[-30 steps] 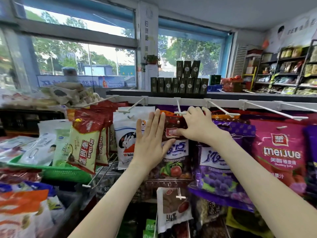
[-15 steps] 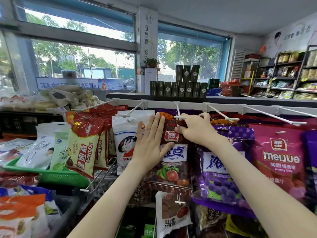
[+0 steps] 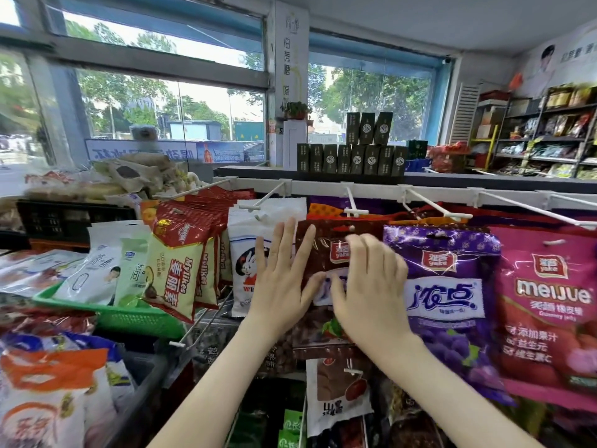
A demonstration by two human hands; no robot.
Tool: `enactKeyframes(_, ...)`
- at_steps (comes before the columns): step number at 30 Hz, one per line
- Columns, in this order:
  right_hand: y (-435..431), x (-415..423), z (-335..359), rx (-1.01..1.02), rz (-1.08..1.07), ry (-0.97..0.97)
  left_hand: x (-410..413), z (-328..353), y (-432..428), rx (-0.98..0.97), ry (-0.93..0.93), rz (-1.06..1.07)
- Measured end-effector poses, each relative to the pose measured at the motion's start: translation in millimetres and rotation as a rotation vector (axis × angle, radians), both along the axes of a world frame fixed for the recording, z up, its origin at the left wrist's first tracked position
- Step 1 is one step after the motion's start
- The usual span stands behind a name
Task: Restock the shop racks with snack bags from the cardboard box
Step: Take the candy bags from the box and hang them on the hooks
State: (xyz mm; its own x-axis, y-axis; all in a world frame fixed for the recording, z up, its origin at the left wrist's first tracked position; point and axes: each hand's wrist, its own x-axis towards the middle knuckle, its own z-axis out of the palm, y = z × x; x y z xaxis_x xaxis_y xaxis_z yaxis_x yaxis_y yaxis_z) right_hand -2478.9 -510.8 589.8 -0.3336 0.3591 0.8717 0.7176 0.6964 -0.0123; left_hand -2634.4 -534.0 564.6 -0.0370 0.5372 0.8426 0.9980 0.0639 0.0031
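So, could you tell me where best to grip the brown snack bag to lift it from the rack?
Pinch its flat top strip by the hang hole, coming from the front: the brown snack bag faces you upright, white bag and purple bag crowding its sides.

Daylight fills the shop through a wide grey-framed window on the left and a blue-framed window to its right, both showing green trees and low buildings outside. Between them stands a white pillar with Chinese lettering down it (a small potted plant sits partway up). The ceiling is plain white. Below the windows runs a dark counter carrying stacked dark green boxes. At the right, a white louvred panel stands beside metal shelving packed with goods, under a pale wall poster.
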Motion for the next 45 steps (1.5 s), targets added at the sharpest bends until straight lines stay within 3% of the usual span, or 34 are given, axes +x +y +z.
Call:
enactKeyframes(8,-21.1,-58.1,-8.8,-0.020,0.378,-0.116,-36.9,-24.3,-18.9,-0.062,-0.076,0.119)
enactKeyframes(11,-16.9,-85.2,-6.3,0.031,0.206,-0.214,-48.8,-30.8,-12.9,-0.156,-0.051,0.207)
enactKeyframes(17,9.9,-100.4,-24.3,0.157,-0.233,-0.370,-66.6,-24.8,-13.3,-0.267,-0.078,0.122)
enactKeyframes(22,17.1,-95.5,-27.3,0.204,-0.324,-0.426,-71.8,-19.6,-13.4,-0.335,-0.122,0.121)
enactKeyframes(29,11.1,-83.3,-22.7,0.176,-0.421,-0.583,-76.9,-28.2,-7.1,-0.238,-0.129,0.136)
enactKeyframes(34,3.1,-85.3,-18.7,0.183,-0.204,-0.398,-70.7,-20.6,-24.9,-0.258,-0.200,0.028)
enactKeyframes(37,-6.9,-85.7,-1.5,0.268,-0.029,-0.236,-56.2,-6.7,-37.9,-0.073,-0.271,-0.117)
enactKeyframes(40,-5.6,-93.9,22.9,0.236,0.125,-0.137,-55.4,23.9,-39.7,0.150,-0.109,-0.051)
enactKeyframes(42,0.4,-101.8,41.9,0.122,0.167,-0.110,-63.6,56.2,-41.3,0.094,0.024,0.059)
enactKeyframes(45,10.5,-109.7,77.8,-0.148,0.085,-0.297,-86.2,102.5,-38.4,-0.278,0.058,0.173)
